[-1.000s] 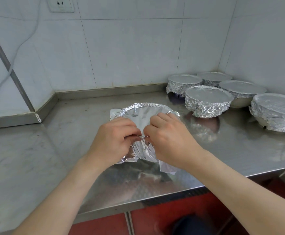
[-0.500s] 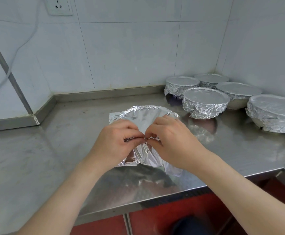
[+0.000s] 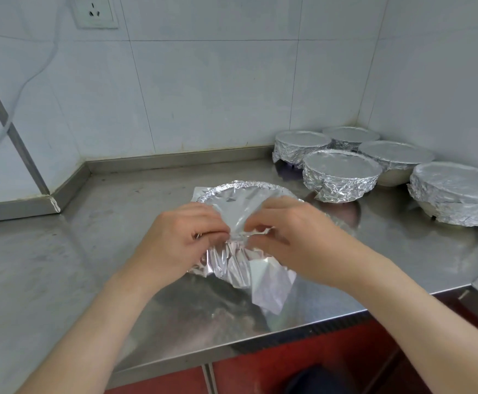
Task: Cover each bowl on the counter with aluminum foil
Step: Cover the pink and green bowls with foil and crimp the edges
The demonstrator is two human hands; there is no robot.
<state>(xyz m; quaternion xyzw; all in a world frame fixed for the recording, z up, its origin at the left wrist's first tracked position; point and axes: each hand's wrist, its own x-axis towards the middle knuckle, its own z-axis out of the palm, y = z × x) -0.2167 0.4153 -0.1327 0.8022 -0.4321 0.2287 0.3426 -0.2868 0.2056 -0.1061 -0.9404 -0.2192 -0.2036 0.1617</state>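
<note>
Here, the left hand (image 3: pixel 181 240) and right hand (image 3: pixel 292 237) pinch the foil sheet (image 3: pixel 232 211) at the near rim of a bowl (five covered bowls (image 3: pixel 340 174) stand behind).

I see 1 bowl (image 3: pixel 243 191) mid-counter under a crinkled foil sheet (image 3: pixel 232 211), its near edge hanging loose and unfolded. 5 foil-covered bowls (image 3: pixel 341 173) cluster in the far right corner, wrapped tight.

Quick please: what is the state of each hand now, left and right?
Left hand: closed, pinching the foil at the near rim of the bowl.
Right hand: closed, pinching the same foil beside it.
</note>
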